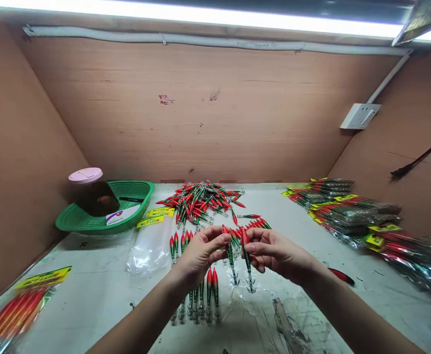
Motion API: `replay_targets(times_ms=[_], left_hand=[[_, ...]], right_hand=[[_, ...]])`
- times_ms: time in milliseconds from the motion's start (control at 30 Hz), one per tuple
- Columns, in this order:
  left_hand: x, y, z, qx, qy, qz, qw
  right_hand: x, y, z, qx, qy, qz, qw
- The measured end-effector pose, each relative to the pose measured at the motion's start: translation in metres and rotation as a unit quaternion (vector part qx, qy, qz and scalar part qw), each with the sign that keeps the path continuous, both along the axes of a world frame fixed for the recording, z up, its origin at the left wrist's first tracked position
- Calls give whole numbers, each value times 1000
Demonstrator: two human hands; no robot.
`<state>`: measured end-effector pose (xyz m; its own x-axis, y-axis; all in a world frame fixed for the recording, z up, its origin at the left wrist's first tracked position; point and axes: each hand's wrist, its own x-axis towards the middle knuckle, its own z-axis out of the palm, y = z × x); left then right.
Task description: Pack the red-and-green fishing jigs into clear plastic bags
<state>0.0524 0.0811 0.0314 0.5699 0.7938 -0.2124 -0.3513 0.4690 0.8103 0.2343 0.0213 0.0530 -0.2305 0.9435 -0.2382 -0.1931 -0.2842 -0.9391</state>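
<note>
My left hand pinches a red and green squid jig near its red top, hooks hanging down. Beside it, a second squid jig hangs from the fingertips of my right hand. Both jigs are roughly upright, close together above the table. Below and behind my left hand, squid jigs lie in rows, partly covered by that hand and forearm. Another row of jigs shows just behind my right hand. Farther back is a loose heap of the same jigs.
Clear bags with yellow headers lie left of the rows. A green basket holds a jar with a pink lid. Filled lure packs are piled at right; another pack lies front left. Wooden walls enclose the table.
</note>
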Motion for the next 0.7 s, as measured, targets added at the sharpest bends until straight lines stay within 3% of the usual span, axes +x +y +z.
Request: replay_targets(times_ms=[67, 133, 267, 367, 467, 533, 567, 600, 667, 700], left_hand=[[-5, -1, -1, 7, 4, -7, 1000], [-12, 2, -4, 17, 13, 6, 1000], [-25, 14, -12, 26, 30, 49, 998], [-30, 19, -16, 24, 32, 48, 998], [-31, 18, -13, 18, 35, 44, 998], [-31, 15, -9, 12, 39, 36, 999], [-30, 14, -7, 9, 41, 29, 999], [-30, 13, -6, 8, 41, 22, 999], [-29, 10, -4, 10, 39, 13, 999], [-29, 8, -3, 12, 38, 11, 999]], right_hand=[[-4, -1, -3, -11, 38, 1, 999], [-8, 0, -14, -20, -7, -10, 1000], [-33, 6, -63, -55, -170, -50, 983], [-58, 8, -99, -70, -217, -67, 971], [-57, 0, -106, -48, -227, -79, 970], [-27, -13, -102, 5, -286, -119, 951], [-4, -21, -101, 65, -393, -158, 904], [22, -31, -103, 113, -508, -217, 826], [79, -53, -115, 134, -662, -290, 678], [104, -64, -126, 127, -707, -290, 633]])
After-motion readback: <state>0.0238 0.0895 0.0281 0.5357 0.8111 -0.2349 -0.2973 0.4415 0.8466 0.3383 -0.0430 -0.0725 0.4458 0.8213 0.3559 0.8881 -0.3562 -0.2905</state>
